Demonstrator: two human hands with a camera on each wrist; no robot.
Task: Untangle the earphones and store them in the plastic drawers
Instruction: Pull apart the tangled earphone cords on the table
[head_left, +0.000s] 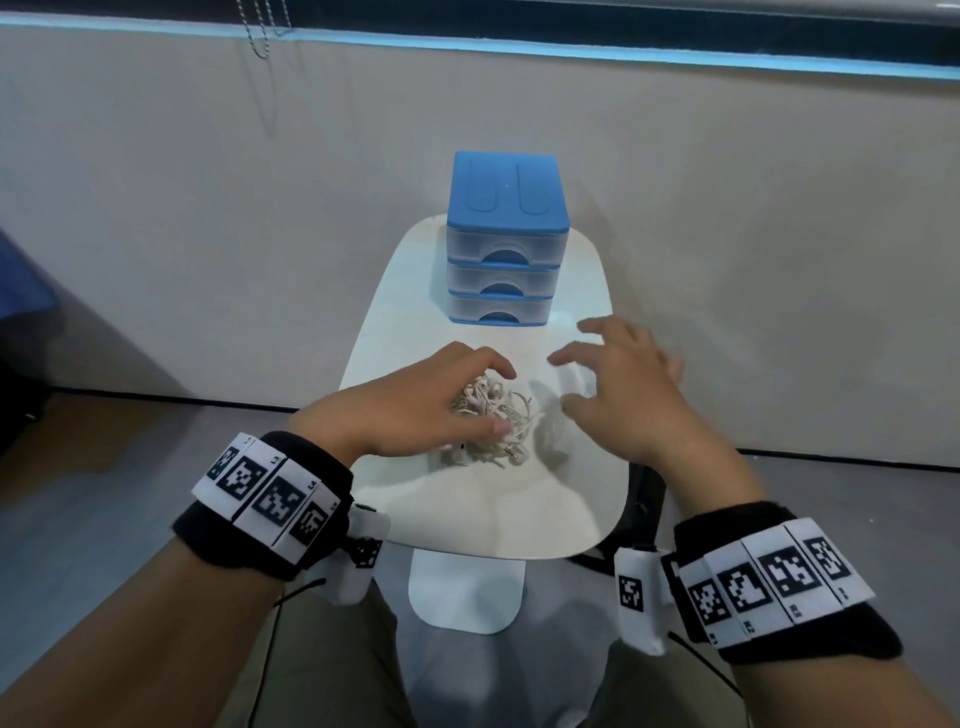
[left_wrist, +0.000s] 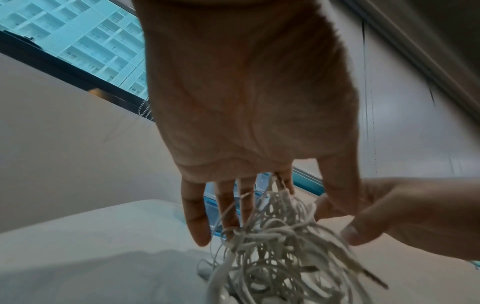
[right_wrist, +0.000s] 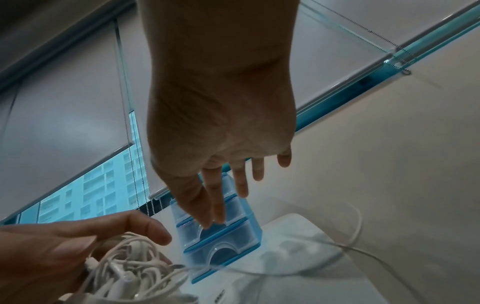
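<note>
A tangled bundle of white earphones (head_left: 511, 415) lies on the small white table (head_left: 467, 509), near its middle. My left hand (head_left: 501, 399) grips the bundle, thumb on the near side and index finger curled over the top. In the left wrist view the cords (left_wrist: 272, 246) hang looped among the fingers. My right hand (head_left: 561, 381) hovers just right of the bundle, fingers spread and holding nothing. The blue plastic drawer unit (head_left: 501, 244) stands at the table's far end with its three clear drawers pushed in. In the right wrist view one thin strand (right_wrist: 358, 226) trails to the right.
The table is narrow, with rounded edges, and stands on a white pedestal (head_left: 465, 592). A beige wall rises close behind the drawers. A blind's bead chain (head_left: 262, 31) hangs at the upper left. Something dark (head_left: 649, 499) sits under the table's right side. My knees are below the near edge.
</note>
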